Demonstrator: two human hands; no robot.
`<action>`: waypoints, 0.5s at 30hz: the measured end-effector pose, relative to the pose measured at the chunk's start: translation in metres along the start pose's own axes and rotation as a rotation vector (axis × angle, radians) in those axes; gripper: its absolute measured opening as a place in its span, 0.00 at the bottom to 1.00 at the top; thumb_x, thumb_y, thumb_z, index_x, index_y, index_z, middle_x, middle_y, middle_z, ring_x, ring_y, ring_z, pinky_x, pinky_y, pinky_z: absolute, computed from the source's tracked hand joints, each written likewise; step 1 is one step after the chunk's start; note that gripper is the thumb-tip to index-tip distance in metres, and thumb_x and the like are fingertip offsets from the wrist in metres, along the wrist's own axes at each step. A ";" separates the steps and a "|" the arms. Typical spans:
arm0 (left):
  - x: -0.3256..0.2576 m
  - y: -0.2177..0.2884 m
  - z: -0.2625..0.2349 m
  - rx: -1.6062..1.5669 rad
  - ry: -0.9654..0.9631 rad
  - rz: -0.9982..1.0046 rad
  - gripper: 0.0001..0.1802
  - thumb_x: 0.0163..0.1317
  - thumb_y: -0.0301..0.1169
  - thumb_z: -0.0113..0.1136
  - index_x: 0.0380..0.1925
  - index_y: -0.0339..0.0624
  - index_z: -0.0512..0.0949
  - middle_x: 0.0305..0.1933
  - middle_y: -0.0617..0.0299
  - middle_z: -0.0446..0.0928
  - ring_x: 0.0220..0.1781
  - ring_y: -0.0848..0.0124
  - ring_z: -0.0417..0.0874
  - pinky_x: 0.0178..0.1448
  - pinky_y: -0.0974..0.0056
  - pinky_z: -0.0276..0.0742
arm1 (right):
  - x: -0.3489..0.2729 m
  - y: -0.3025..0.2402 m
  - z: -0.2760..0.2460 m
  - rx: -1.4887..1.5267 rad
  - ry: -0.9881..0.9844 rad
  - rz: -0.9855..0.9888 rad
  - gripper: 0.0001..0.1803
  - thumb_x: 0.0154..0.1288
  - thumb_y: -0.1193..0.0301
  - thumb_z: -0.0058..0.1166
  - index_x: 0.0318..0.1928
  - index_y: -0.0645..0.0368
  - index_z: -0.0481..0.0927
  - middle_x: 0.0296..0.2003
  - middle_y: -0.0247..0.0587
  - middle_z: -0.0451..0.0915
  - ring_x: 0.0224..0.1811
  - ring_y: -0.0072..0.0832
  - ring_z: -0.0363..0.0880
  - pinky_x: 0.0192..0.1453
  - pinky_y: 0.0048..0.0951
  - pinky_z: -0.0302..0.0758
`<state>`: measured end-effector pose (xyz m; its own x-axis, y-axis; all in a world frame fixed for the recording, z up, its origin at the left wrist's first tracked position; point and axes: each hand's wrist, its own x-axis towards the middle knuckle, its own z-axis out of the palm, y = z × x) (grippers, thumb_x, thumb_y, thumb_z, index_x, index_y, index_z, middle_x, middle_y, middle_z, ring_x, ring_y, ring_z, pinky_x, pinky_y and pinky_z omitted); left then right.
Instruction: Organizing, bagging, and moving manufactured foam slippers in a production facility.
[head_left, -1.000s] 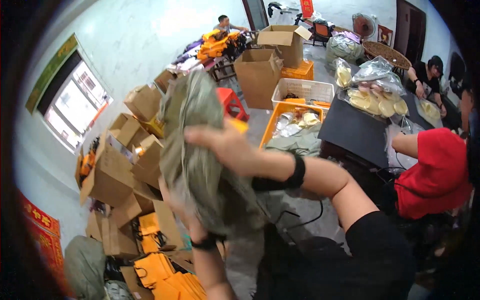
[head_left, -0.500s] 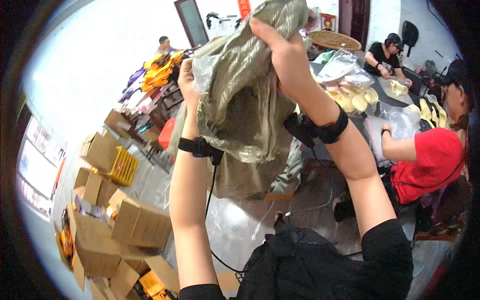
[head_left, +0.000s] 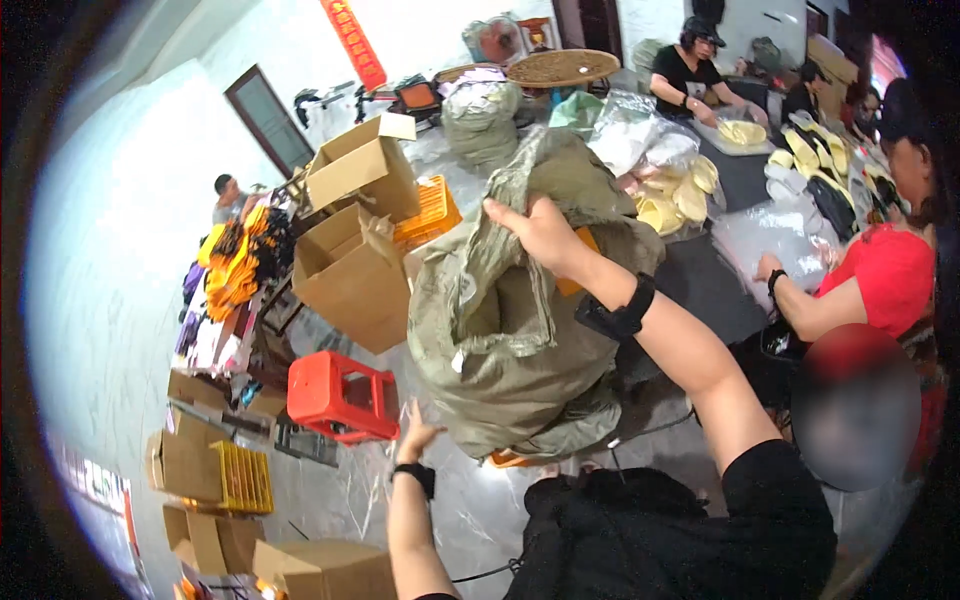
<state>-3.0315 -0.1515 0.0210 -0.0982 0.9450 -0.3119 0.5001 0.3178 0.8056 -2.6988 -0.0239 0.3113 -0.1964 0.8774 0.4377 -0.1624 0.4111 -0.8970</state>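
Right hand [head_left: 545, 235] grips the upper fold of an olive woven sack [head_left: 510, 340], held aloft above the floor. Left hand [head_left: 413, 437], fingers spread, empty, just beneath the sack's lower edge, near a red stool [head_left: 340, 397].

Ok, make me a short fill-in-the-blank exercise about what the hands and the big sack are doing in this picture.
1. The right hand grips the top of a large olive-green ____.
2. The left hand is spread open under the sack, near a plastic stool coloured ____.
3. Each wrist wears a ____ band.
4. Behind the sack stand open boxes made of ____.

Missing words: sack; red; black; cardboard
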 end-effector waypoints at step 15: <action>0.142 -0.098 0.108 -0.737 -0.200 0.043 0.30 0.55 0.31 0.57 0.58 0.47 0.61 0.56 0.64 0.66 0.53 0.68 0.70 0.52 0.61 0.70 | 0.015 -0.004 -0.028 -0.318 0.001 -0.041 0.20 0.55 0.61 0.61 0.38 0.62 0.69 0.32 0.28 0.68 0.34 0.16 0.62 0.38 0.21 0.64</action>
<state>-3.0016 -0.0572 -0.1570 0.1010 0.9482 -0.3013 -0.2102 0.3164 0.9250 -2.6740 -0.0056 0.3193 -0.1954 0.8588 0.4735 0.1404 0.5024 -0.8532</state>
